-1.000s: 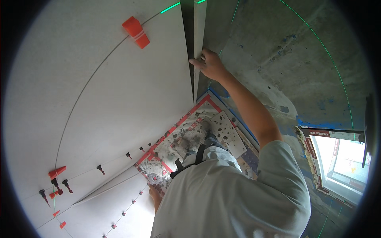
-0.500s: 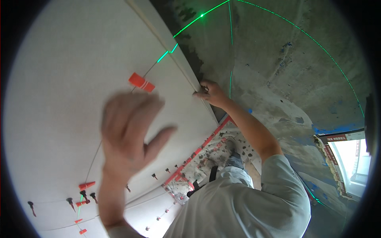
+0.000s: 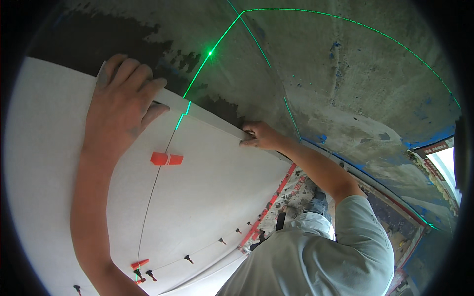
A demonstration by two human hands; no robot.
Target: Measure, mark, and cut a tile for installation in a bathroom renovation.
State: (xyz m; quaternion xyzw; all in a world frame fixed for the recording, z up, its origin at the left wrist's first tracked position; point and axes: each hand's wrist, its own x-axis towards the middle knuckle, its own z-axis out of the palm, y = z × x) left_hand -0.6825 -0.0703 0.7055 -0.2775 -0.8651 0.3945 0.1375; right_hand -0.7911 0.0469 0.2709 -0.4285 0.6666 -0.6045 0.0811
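Pale straight strip runs along the top edge of the big white wall tiles, right by the bare concrete. Left hand's wrapped round it, fingers hooked over the top. Right hand's got a narrow pinch nearer the other end. Green laser line crosses between them; there's a red-orange wedge on the joint below, black tile clips lower down.

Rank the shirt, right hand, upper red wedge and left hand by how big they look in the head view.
1. Shirt
2. Left hand, perhaps enlarged by nearness
3. Right hand
4. Upper red wedge
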